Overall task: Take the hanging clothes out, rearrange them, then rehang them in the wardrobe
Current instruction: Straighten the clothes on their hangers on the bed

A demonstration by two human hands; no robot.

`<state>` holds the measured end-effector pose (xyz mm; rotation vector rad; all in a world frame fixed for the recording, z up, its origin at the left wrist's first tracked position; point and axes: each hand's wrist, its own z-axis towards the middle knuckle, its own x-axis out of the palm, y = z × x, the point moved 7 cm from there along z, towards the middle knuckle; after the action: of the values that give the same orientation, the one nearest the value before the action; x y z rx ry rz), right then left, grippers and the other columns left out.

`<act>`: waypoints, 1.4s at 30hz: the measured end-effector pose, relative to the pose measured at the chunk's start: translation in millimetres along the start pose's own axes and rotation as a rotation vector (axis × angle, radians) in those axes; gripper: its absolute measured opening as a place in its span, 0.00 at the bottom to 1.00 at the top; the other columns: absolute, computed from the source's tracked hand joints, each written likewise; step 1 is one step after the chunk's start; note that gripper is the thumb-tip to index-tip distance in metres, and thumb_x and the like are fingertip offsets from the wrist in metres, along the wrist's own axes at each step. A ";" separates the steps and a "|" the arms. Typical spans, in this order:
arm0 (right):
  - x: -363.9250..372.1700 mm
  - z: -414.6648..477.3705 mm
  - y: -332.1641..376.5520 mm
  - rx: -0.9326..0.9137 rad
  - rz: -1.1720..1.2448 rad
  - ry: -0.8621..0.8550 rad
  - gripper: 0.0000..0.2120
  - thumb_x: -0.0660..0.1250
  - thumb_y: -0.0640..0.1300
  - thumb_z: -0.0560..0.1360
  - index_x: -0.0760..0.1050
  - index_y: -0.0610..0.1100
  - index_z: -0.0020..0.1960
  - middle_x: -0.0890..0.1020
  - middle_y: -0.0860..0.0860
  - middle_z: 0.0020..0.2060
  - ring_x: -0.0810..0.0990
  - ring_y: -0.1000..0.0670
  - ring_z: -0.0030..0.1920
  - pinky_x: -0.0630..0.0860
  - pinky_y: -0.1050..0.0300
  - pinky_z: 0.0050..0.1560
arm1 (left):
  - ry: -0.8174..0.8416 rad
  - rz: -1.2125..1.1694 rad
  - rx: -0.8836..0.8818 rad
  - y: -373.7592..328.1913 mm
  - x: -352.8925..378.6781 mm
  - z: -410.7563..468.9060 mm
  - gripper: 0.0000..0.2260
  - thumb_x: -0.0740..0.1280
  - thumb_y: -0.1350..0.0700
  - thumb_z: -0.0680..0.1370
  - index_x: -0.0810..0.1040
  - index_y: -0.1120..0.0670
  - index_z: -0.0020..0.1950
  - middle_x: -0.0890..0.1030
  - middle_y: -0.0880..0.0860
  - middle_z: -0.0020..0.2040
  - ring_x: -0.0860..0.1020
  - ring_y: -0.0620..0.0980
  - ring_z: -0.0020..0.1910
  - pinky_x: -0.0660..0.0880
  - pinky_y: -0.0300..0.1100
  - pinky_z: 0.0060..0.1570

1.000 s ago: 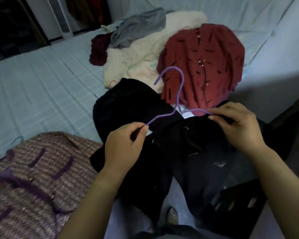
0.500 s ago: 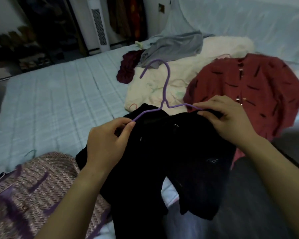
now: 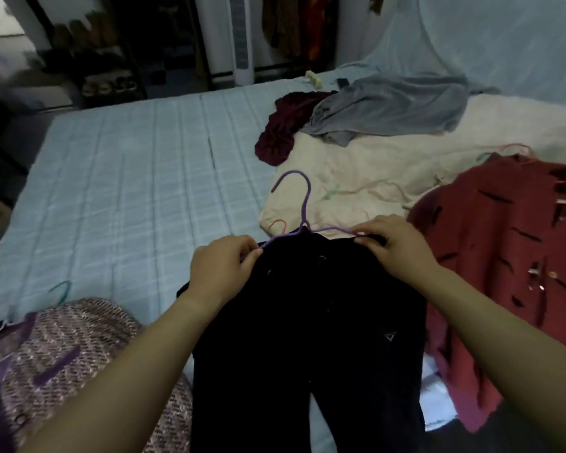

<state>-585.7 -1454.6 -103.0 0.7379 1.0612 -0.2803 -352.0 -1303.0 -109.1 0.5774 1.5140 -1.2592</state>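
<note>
I log: L hand (image 3: 224, 266) pinches L arm of purple hanger (image 3: 304, 207). R hand (image 3: 392, 245) pinches its R arm plus the shoulder of black garment (image 3: 324, 322), which hangs betw. both wrists. Red top (image 3: 510, 273) lies just R of R hand, cream garment (image 3: 350, 188) beyond fingertips, tweed jacket (image 3: 62, 354) below-L of L wrist.

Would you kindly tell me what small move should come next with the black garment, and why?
Probably smooth the shoulders of the black garment over the ends of the purple hanger: the left hand and right hand each pinch one end, and both hanger arms show bare above the collar.
</note>
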 end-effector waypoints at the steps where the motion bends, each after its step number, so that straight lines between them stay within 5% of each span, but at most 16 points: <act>1: 13.6 9.2 -7.7 0.006 -0.030 0.060 0.10 0.68 0.47 0.72 0.81 0.48 0.53 0.82 0.48 0.43 0.78 0.43 0.45 0.74 0.50 0.46 | 0.007 0.024 -0.026 4.4 7.9 6.1 0.09 0.62 0.46 0.78 0.78 0.46 0.53 0.81 0.48 0.48 0.79 0.52 0.48 0.73 0.48 0.45; 5: 67.1 31.2 -26.6 0.055 -0.127 0.266 0.18 0.67 0.51 0.74 0.76 0.46 0.62 0.78 0.46 0.56 0.75 0.43 0.56 0.71 0.51 0.54 | 0.129 0.143 -0.179 21.6 47.0 6.4 0.19 0.59 0.42 0.78 0.71 0.46 0.66 0.77 0.51 0.59 0.76 0.54 0.57 0.71 0.48 0.51; 10: 130.8 13.1 -10.6 0.018 -0.045 0.489 0.22 0.60 0.55 0.78 0.70 0.45 0.68 0.74 0.46 0.63 0.72 0.45 0.62 0.69 0.53 0.60 | 0.210 0.135 -0.402 46.0 86.8 -47.5 0.25 0.53 0.36 0.78 0.65 0.45 0.71 0.70 0.50 0.68 0.68 0.51 0.66 0.66 0.55 0.64; 13: 158.6 -14.4 12.3 -0.043 -0.001 0.597 0.24 0.57 0.57 0.78 0.69 0.46 0.69 0.73 0.47 0.65 0.71 0.47 0.65 0.68 0.53 0.64 | 0.157 0.077 -0.550 50.2 98.0 -96.3 0.31 0.46 0.32 0.74 0.67 0.45 0.70 0.72 0.50 0.67 0.70 0.51 0.66 0.67 0.54 0.64; 18: 172.8 -55.2 67.6 -0.216 0.016 0.694 0.28 0.52 0.61 0.77 0.69 0.45 0.69 0.74 0.48 0.64 0.71 0.48 0.65 0.68 0.47 0.66 | 0.050 0.006 -0.658 40.4 86.4 -167.8 0.28 0.51 0.35 0.76 0.73 0.49 0.67 0.77 0.51 0.62 0.76 0.51 0.59 0.73 0.54 0.57; 22: 170.1 -72.0 131.3 -0.383 0.042 0.687 0.33 0.45 0.64 0.74 0.73 0.44 0.65 0.77 0.46 0.60 0.75 0.46 0.61 0.72 0.43 0.61 | -0.089 -0.028 -0.715 44.1 54.6 -223.8 0.24 0.56 0.38 0.76 0.76 0.51 0.63 0.79 0.51 0.57 0.78 0.52 0.54 0.75 0.53 0.52; 29: 179.6 -123.1 277.4 -0.582 0.112 0.668 0.27 0.53 0.59 0.76 0.75 0.40 0.59 0.80 0.42 0.53 0.78 0.39 0.52 0.76 0.41 0.50 | -0.278 -0.042 -0.840 77.6 -4.7 -355.2 0.24 0.55 0.38 0.76 0.75 0.49 0.64 0.78 0.48 0.59 0.77 0.50 0.56 0.75 0.49 0.54; 42: 225.9 -278.1 576.6 -0.842 0.255 0.706 0.27 0.52 0.59 0.75 0.75 0.39 0.59 0.80 0.43 0.49 0.77 0.40 0.48 0.75 0.48 0.45 | -0.378 0.143 -0.997 194.6 -123.5 -609.7 0.23 0.54 0.38 0.75 0.76 0.50 0.61 0.81 0.49 0.52 0.79 0.54 0.51 0.73 0.48 0.49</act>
<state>-355.4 -817.0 -138.7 0.1764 1.5671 0.6721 -388.9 -652.6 -131.1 -0.2018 1.5124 -0.3530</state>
